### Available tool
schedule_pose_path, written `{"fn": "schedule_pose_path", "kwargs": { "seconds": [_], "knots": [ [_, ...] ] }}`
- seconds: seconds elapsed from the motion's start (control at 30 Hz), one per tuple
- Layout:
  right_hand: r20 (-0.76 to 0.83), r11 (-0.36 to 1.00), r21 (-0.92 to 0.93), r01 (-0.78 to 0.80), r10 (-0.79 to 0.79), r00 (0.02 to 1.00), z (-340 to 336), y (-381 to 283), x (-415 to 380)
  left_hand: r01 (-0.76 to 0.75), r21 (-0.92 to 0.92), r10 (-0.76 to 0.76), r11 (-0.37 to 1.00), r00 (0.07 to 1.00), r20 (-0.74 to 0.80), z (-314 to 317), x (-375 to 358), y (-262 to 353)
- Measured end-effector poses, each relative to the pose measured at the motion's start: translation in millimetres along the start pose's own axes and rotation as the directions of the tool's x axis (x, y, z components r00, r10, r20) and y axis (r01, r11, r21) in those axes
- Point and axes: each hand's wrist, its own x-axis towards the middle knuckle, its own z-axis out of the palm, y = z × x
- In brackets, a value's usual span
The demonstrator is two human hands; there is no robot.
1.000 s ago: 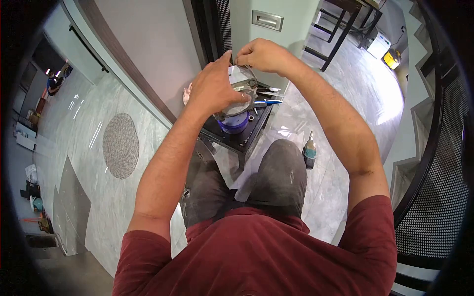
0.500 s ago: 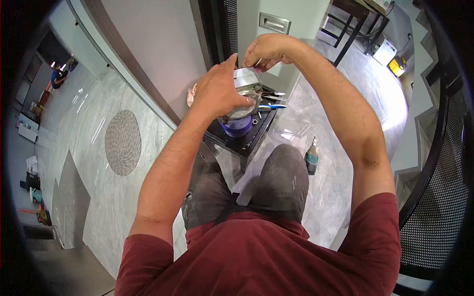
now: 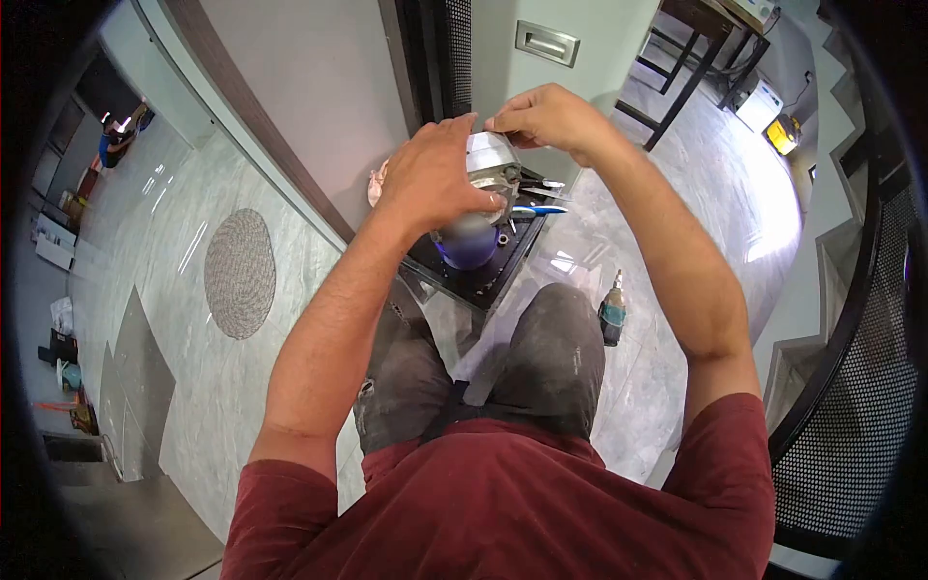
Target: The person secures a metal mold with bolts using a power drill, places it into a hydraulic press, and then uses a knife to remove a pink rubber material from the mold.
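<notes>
While the left hand (image 3: 430,179) clamps the metal part (image 3: 488,164) above the black table (image 3: 483,275) – near its far edge – the right hand (image 3: 546,116) pinches, seemingly, its top.

The scene is brightly and evenly lit. Strong glare lies on the polished floor (image 3: 764,208) at 2 o'clock, with fainter streaks at 9 o'clock. Fisheye distortion bends straight lines towards the edges, and a black vignette rings the frame. The centre is sharp; the periphery is soft and smeared.
</notes>
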Motion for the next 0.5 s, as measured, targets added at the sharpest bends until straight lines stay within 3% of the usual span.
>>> {"fn": "schedule_pose_path", "kwargs": {
  "seconds": [0.1, 0.17, 0.23, 0.33, 0.4, 0.5],
  "knots": [
    [-0.053, 0.988, 0.122, 0.097, -0.091, 0.994, 12.1, 16.6, -4.3, -0.017, 0.011, 0.017, 1.0, 1.0, 0.021, -2.8, -1.8, 2.5],
    [-0.23, 0.946, -0.256, 0.199, -0.26, 0.938, 20.0, 14.3, -14.2, -0.014, 0.014, 0.014, 1.0, 0.999, 0.029, -3.8, 0.7, 3.7],
    [-0.275, 0.941, -0.264, 0.213, -0.286, 0.918, 24.6, 15.7, -14.6, -0.016, 0.027, 0.015, 1.0, 0.999, 0.028, -1.8, 0.0, 1.6],
    [-0.213, 0.961, -0.168, 0.219, -0.253, 0.944, 21.0, 20.2, -10.8, -0.033, 0.031, 0.033, 0.999, 0.999, 0.012, -0.4, -1.1, 0.5],
    [-0.149, 0.973, 0.179, 0.145, -0.119, 0.982, 19.9, 23.2, -9.1, -0.035, 0.032, 0.034, 0.999, 0.999, 0.025, -1.2, -0.6, 1.1],
    [-0.094, 0.986, 0.126, 0.114, -0.102, 0.99, 18.3, 24.5, -5.4, -0.029, 0.03, 0.027, 0.999, 0.998, 0.052, -5.4, -0.4, 3.3]
  ]
}}
